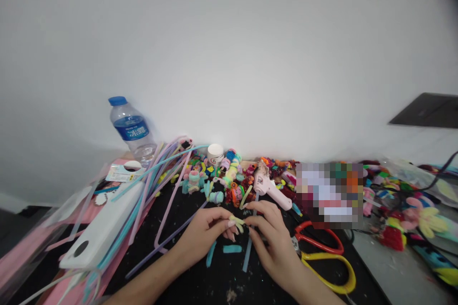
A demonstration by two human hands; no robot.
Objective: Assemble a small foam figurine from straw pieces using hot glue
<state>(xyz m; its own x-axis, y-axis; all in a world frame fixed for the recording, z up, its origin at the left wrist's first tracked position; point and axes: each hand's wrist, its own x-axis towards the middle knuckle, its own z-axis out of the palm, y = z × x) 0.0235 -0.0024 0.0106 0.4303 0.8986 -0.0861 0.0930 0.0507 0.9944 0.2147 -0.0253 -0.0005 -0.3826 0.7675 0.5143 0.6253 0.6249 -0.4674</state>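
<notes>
Midway across the black mat, well in from its left and right edges, a pale yellow fuzzy strip is held up between two bare hands. The left hand is closed in a pinch, thumb and forefinger gripping the strip's left end, the other fingers curled underneath. The right hand is half open, its fingers bent and its thumb and forefinger tips brought close together at the strip's right end; whether they grip it or only touch it, I cannot tell. The strip is short and soft-looking, and it seems to split into narrow strands toward the right hand, though the fingers cover part of it. Below the hands, nearer the front edge of the mat, lie a short blue piece and a translucent stick, the stick just beside the right thumb. Beyond the right hand, toward the back edge, a pink glue gun lies on its side. Scissors with one red and one yellow handle rest by the right edge, close to the right wrist
</notes>
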